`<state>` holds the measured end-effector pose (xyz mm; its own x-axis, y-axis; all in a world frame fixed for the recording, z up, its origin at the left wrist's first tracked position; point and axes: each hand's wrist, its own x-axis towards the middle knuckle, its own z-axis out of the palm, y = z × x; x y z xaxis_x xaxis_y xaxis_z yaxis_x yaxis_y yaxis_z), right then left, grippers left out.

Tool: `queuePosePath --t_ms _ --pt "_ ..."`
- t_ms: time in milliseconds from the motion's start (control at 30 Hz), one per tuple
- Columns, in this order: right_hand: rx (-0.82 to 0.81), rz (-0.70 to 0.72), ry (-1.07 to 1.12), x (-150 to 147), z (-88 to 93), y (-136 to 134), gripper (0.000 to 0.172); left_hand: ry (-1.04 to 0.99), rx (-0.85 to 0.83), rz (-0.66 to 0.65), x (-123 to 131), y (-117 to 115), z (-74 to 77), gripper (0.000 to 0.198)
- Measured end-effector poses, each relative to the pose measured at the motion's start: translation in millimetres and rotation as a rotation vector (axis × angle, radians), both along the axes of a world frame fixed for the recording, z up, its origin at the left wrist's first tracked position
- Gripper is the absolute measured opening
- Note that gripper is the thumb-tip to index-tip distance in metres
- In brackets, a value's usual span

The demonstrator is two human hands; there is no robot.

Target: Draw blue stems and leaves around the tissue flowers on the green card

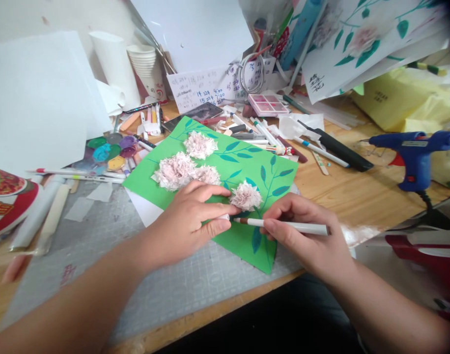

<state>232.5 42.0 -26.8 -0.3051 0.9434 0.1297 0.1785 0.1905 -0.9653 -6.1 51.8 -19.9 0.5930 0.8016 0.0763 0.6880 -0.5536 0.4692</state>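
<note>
A green sheet of paper (225, 164) lies at an angle on a grey cutting mat (166, 280), with white paper beneath it. Pale pink ruffled paper flowers (175, 170) and painted dark teal leaves (280, 190) decorate it. My left hand (197, 211) rests on the sheet, fingers touching the rightmost flower (246, 195). Between its thumb and forefinger is a small white pen cap (224, 217). My right hand (306, 226) is closed around a white marker pen (295, 227) with a brown band near the nib. Its nib points left, close to the cap, below that flower.
Behind the sheet lie scattered markers (262, 129), a pink palette (268, 104) and a black item (343, 147). A blue glue gun (412, 152) stands right. Paint pots (101, 152), paper cups (147, 69) and a red-and-white tub (11, 199) occupy the left.
</note>
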Motion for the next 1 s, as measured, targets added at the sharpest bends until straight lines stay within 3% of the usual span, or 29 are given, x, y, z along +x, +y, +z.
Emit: queuePosePath --t_ms 233,500,867,1000 --pt "0.095 -0.025 -0.098 2 -1.9 -3 0.013 -0.011 -0.01 0.005 0 2 -0.3 0.029" --pt "0.06 -0.27 -0.05 4 -7.2 -5 0.014 -0.018 -0.012 0.008 -2 -1 -0.4 0.029" --pt "0.039 -0.127 0.019 4 -9.7 -3 0.011 -0.032 -0.032 0.013 0 1 -0.2 0.03" --pt "0.025 -0.16 -0.002 3 -8.0 -3 0.011 -0.028 -0.043 0.016 -2 0 -0.5 0.03"
